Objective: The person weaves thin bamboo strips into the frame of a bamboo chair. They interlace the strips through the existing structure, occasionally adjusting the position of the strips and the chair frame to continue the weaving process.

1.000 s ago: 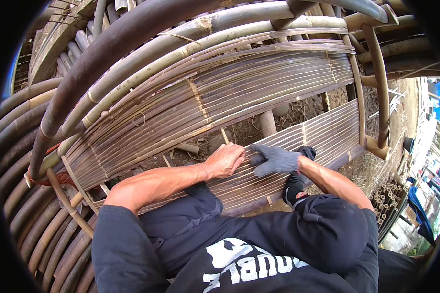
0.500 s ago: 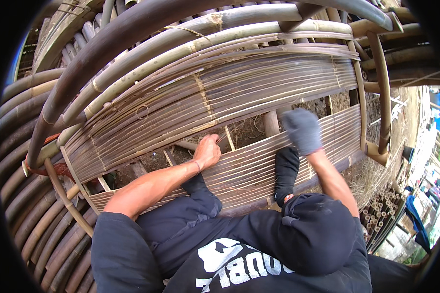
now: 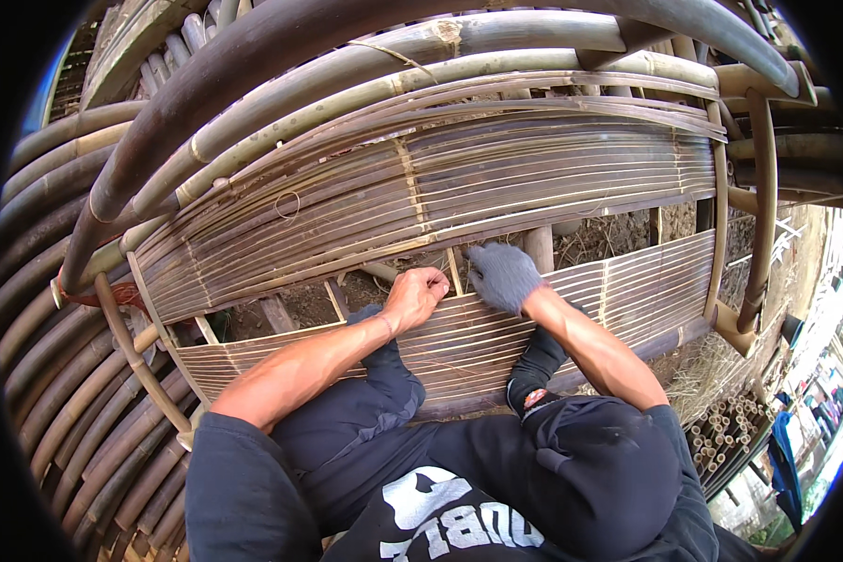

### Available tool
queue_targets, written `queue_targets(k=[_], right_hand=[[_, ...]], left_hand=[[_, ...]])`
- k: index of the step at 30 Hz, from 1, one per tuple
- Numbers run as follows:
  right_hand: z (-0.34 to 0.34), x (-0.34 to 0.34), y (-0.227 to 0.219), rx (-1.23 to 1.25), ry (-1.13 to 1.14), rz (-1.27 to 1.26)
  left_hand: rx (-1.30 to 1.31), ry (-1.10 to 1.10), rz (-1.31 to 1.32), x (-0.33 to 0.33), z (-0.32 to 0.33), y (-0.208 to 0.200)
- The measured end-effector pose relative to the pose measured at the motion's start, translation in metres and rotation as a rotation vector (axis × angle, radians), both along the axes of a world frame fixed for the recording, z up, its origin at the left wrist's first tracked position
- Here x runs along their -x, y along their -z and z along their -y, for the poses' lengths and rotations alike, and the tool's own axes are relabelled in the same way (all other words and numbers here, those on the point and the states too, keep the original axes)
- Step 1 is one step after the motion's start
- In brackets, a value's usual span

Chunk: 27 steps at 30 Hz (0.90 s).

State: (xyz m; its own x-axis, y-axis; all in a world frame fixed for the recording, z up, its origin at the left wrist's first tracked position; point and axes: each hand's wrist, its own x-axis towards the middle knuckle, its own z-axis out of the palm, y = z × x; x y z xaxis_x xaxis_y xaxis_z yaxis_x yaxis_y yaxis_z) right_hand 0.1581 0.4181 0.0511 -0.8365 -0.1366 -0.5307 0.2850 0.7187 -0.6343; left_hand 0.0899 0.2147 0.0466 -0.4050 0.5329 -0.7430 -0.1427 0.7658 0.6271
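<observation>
Two bamboo rows, near slats (image 3: 660, 273) and far slats (image 3: 543, 155), bare left hand (image 3: 416, 299) and gloved right hand (image 3: 506, 277) either side of a pale crosspiece (image 3: 455, 272), by the near slats' far edge, cannot tell whether either grip is clenched

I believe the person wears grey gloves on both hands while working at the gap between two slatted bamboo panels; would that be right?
Not quite: the head view shows a grey glove on the right hand only; the left hand is bare. Both hands are indeed at the gap between the far slatted panel and the near slatted panel.
</observation>
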Motion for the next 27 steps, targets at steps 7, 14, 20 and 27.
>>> queue_targets(k=[7,14,20,27], right_hand=[[-0.007,-0.047,-0.059,0.114,0.105,-0.373],[-0.085,-0.227,-0.122,-0.029,0.404,0.176],[-0.128,-0.344,-0.092,-0.527,0.065,0.732],[-0.021,-0.066,-0.097,-0.238,0.287,0.026]], left_hand=[[-0.082,-0.044,0.391,-0.003,-0.019,-0.044],[-0.103,0.124,0.005,-0.007,-0.003,-0.043],[0.106,0.281,-0.171,-0.028,-0.001,-0.009],[0.187,0.519,-0.154,-0.036,-0.016,-0.025]])
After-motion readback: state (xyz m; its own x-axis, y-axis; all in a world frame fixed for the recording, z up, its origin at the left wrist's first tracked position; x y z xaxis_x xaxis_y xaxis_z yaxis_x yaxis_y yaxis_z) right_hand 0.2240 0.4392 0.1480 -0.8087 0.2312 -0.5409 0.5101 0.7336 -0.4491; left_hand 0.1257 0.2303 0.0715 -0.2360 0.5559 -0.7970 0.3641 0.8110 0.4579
